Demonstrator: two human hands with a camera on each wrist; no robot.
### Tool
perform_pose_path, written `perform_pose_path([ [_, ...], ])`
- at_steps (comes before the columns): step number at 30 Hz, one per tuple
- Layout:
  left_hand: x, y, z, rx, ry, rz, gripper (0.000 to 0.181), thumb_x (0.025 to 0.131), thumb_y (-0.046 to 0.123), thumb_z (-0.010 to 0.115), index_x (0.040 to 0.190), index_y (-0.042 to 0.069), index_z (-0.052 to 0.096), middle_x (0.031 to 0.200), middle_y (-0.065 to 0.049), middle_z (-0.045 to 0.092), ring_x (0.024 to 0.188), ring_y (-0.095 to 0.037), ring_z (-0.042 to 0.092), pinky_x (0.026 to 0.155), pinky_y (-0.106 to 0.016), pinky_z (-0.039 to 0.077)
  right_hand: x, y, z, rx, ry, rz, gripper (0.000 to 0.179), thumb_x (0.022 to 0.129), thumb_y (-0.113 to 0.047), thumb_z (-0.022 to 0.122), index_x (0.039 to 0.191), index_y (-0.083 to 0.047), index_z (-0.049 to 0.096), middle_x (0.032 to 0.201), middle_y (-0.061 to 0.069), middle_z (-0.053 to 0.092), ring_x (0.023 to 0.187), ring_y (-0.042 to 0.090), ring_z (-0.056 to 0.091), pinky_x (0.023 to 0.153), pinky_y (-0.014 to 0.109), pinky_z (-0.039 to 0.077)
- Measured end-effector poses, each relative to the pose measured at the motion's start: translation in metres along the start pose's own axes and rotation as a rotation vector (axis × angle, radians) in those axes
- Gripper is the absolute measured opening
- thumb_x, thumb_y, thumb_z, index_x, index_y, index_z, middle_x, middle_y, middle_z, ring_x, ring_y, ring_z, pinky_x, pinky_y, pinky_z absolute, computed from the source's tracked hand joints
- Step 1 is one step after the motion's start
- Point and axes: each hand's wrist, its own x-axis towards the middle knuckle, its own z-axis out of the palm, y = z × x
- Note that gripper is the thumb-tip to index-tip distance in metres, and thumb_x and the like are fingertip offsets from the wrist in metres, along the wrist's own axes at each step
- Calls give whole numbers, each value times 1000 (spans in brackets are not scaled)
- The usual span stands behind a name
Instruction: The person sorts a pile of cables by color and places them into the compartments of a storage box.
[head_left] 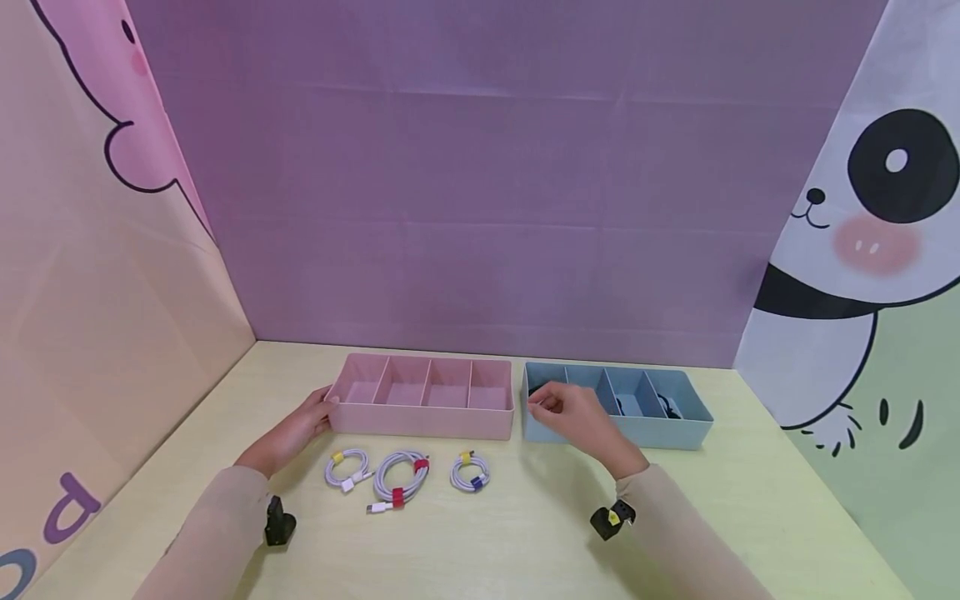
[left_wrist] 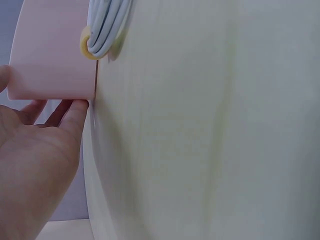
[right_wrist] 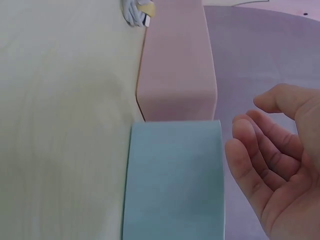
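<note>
My left hand [head_left: 309,419] holds the left end of a pink divided box [head_left: 423,422]. In the left wrist view its fingers [left_wrist: 75,117] lie against the box's end wall, the thumb at the rim. Over the left part of a blue divided box [head_left: 660,433] hovers my right hand [head_left: 581,421]. Its fingers are loosely bent, the thumb apart, and nothing shows between them in the right wrist view. The pink box's compartments look bare. Dark cables [head_left: 667,408] lie in the blue box; my right hand partly hides its left compartments.
Before the pink box lie three coiled white cables: one with a yellow tie [head_left: 347,469], a larger one with red ties [head_left: 401,481], and one with yellow and blue ties [head_left: 470,472]. A purple backdrop [head_left: 480,208] stands behind both boxes; printed panels flank the table [head_left: 450,558].
</note>
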Motion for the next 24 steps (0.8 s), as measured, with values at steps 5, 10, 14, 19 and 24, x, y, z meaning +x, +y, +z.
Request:
perform_pose_path([
  [5, 0, -1, 0, 11, -2, -4, 72, 97, 47, 27, 145, 5, -5, 149, -22, 2, 132, -39, 17, 108, -48, 16, -2, -5, 7, -21, -12, -5, 9, 85, -24, 65, 91, -17, 68, 72, -11, 59, 64, 10, 53, 53, 28, 47],
  [10, 1, -3, -1, 18, 2, -15, 78, 94, 54, 29, 146, 6, -4, 149, -21, 3, 133, -39, 18, 108, -48, 16, -3, -10, 12, -46, -23, -43, 8, 85, -25, 65, 89, -19, 68, 71, -13, 59, 62, 9, 53, 53, 26, 47],
  [14, 2, -3, -2, 22, 5, -18, 76, 95, 53, 28, 146, 5, -4, 149, -21, 3, 133, -39, 17, 108, -48, 16, -3, -13, 18, -51, -57, -53, 10, 86, -25, 64, 92, -17, 68, 72, -13, 59, 62, 8, 53, 53, 25, 48],
  [19, 3, -4, -2, 12, 5, -15, 75, 96, 51, 29, 146, 5, -4, 149, -21, 3, 133, -38, 17, 108, -48, 16, -2, -14, 27, -86, -89, -71, 8, 86, -25, 62, 91, -19, 66, 72, -14, 58, 64, 6, 53, 54, 22, 48],
  [24, 3, -4, -2, 14, 4, -20, 79, 94, 55, 29, 146, 6, -4, 149, -21, 3, 133, -38, 16, 108, -48, 16, -2, -17, 34, -94, -107, -99, 10, 86, -24, 62, 91, -17, 66, 74, -13, 59, 66, 6, 53, 56, 22, 48],
])
